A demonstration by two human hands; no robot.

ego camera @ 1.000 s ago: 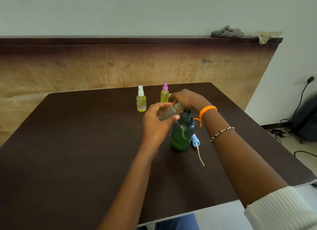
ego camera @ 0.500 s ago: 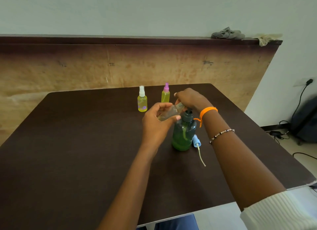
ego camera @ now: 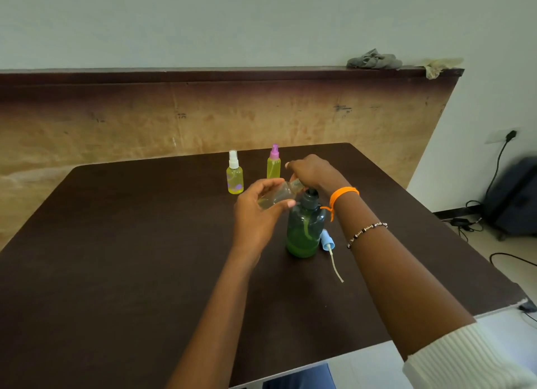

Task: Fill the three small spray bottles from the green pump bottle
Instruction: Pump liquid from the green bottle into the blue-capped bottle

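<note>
The green pump bottle (ego camera: 304, 230) stands on the dark table (ego camera: 116, 258), about a third full of green liquid. My left hand (ego camera: 260, 208) grips a small clear spray bottle (ego camera: 279, 196), tilted with its open neck at the pump's spout. My right hand (ego camera: 312, 172) rests on top of the pump head, which it hides. The clear bottle's blue spray cap (ego camera: 327, 240) with its dip tube lies on the table right of the pump bottle. Two capped yellow-filled spray bottles stand behind: a white-capped one (ego camera: 234, 175) and a pink-capped one (ego camera: 273, 163).
A wooden wall panel with a ledge runs behind the table; grey and beige rags (ego camera: 374, 60) lie on the ledge. A dark bag (ego camera: 514, 197) and cables sit on the floor at the right. The table's near edge is by my body.
Both hands stay at the pump bottle's top with the clear bottle at the spout; hardly any movement shows apart from a slight shift of my head.
</note>
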